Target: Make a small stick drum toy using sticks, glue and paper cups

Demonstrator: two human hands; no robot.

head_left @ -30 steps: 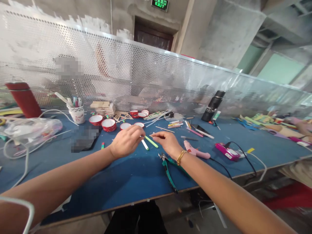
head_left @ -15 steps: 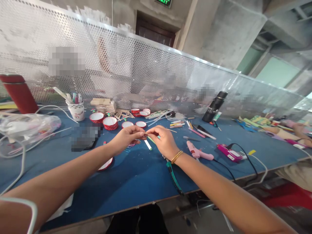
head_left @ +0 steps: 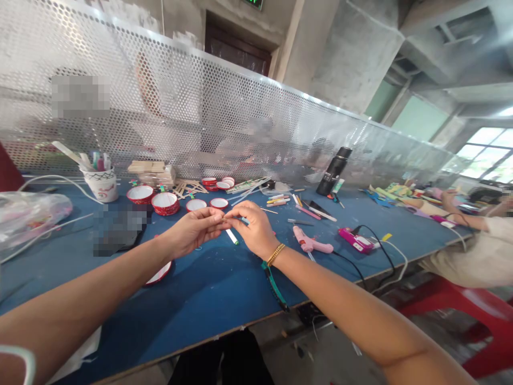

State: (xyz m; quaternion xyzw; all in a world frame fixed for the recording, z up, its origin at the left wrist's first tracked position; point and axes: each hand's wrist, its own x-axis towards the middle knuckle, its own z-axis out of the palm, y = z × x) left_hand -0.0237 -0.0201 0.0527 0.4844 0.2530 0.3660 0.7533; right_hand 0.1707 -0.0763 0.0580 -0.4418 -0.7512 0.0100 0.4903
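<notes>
My left hand (head_left: 199, 229) and my right hand (head_left: 252, 229) meet fingertip to fingertip above the blue table (head_left: 216, 299). Each is closed in a pinch, and whatever lies between the fingertips is too small to name. Just beneath them a white marker with a green end (head_left: 232, 237) lies on the table. Under my right wrist sits a teal-handled tool (head_left: 274, 286), its head hidden by the hand. A red-rimmed white round lid or dish (head_left: 159, 274) is partly covered by my left forearm.
Red-sided round containers (head_left: 165, 203) and wooden sticks (head_left: 188, 188) lie behind my hands. A paper cup of pens (head_left: 101, 184) and a dark phone-like slab (head_left: 120, 230) are at left. Rightward are a pink glue gun (head_left: 310, 242), a magenta device (head_left: 355, 240), a black bottle (head_left: 334, 171) and another person's arm (head_left: 467, 218).
The view has swung to the right, so the table's things sit further left and more of the other person shows. My hands stay together in their pinch.
</notes>
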